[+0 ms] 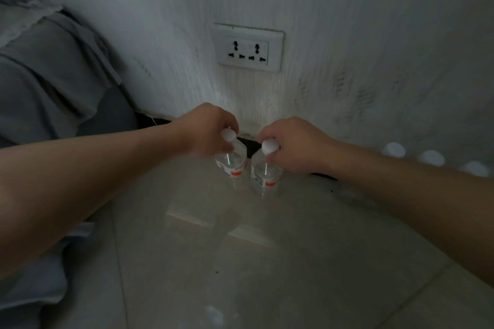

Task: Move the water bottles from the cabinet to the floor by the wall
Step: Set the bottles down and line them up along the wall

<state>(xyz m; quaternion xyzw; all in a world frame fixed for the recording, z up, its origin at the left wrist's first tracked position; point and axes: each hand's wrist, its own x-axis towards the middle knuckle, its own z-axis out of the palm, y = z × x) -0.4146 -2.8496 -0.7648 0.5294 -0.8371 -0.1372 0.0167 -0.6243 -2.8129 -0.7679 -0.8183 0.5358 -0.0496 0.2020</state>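
Note:
Two clear water bottles with white caps and red-and-white labels stand close together low by the white wall (pixel 347 35). My left hand (pixel 208 128) grips the neck of the left bottle (pixel 232 161) just under its cap. My right hand (pixel 291 144) grips the neck of the right bottle (pixel 264 173) the same way. Both bottles are upright, at or just above the glossy tiled floor (pixel 267 262); contact with the floor cannot be told. The cabinet is out of view.
A double wall socket (pixel 248 48) sits above the bottles. Three more white bottle caps (pixel 430 157) line the wall at the right. Grey bedding (pixel 48 75) fills the left side and hangs down to the floor.

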